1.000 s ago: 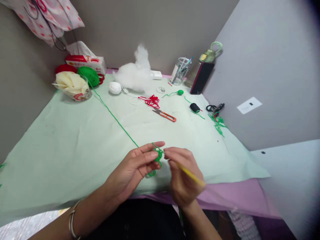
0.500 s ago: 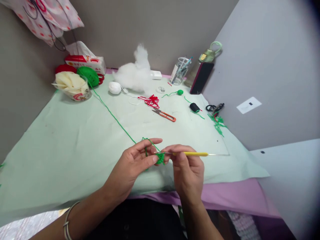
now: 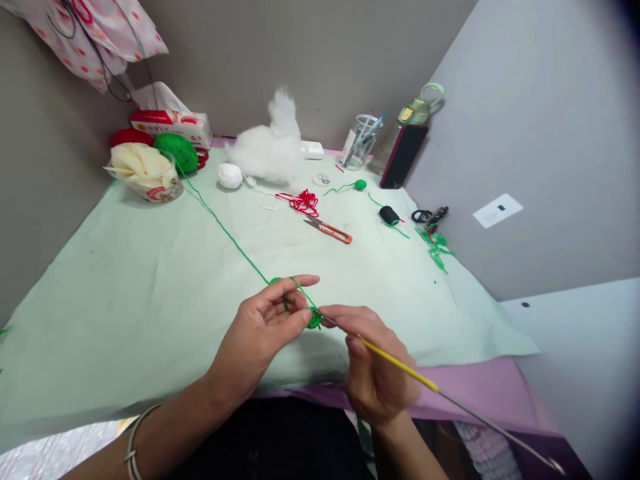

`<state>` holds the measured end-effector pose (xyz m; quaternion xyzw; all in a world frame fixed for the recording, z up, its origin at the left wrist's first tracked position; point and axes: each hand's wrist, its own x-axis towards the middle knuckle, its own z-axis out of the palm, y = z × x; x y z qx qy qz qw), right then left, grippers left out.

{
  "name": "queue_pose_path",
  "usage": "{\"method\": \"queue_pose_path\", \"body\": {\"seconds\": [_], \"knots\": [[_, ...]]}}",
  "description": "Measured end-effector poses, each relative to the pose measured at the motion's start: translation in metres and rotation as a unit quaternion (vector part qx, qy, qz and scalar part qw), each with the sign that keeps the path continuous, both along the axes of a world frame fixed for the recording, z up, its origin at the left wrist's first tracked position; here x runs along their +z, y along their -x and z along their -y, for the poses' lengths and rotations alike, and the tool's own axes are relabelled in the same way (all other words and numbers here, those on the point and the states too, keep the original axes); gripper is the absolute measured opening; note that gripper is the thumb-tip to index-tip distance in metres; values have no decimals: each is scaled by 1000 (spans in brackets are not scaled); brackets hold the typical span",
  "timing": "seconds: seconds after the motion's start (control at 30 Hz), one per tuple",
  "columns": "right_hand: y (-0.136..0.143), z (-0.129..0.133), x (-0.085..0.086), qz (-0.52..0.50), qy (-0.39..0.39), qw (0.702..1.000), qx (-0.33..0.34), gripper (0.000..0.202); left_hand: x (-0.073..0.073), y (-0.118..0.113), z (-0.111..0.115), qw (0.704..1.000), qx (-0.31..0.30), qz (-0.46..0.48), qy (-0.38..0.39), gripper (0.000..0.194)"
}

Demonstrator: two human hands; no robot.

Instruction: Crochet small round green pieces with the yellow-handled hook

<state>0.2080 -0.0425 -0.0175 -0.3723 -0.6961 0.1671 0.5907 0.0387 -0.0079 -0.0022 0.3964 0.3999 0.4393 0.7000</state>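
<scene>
Between thumb and fingers, my left hand pinches a small piece of green crochet work. Its index finger is stretched out, with green yarn running over it from the far left down to the piece. My right hand grips a crochet hook by its yellow handle. The hook's tip is at the green piece, and its long metal end slants down to the right, past the table edge. Just where the tip sits in the stitches is too small to tell.
Orange thread snips and tangled red yarn lie mid-table. White stuffing, a tissue box and a green yarn ball stand behind. Toward the right are a phone, a bottle and green yarn scraps.
The hook has swung from nearly level to a steep slant, its rear end dropping toward me. My right hand has turned and lowered slightly; my left hand has barely shifted.
</scene>
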Motion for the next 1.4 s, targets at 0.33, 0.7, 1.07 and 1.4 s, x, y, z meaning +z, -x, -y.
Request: {"method": "queue_pose_path", "body": {"seconds": [0.33,0.7,1.07,1.4], "knots": [[3,-1,-10,183,-87,974,-105,37,2,-7,3,998,5,42,45,45],[10,-8,-2,-180,113,977,-11,23,6,-4,-2,989,-22,98,106,38],[10,-3,-1,-217,119,969,-23,23,5,2,-6,999,12,24,37,31],[15,-8,-2,-113,72,991,-26,26,5,-5,-2,998,3,46,36,38]]}}
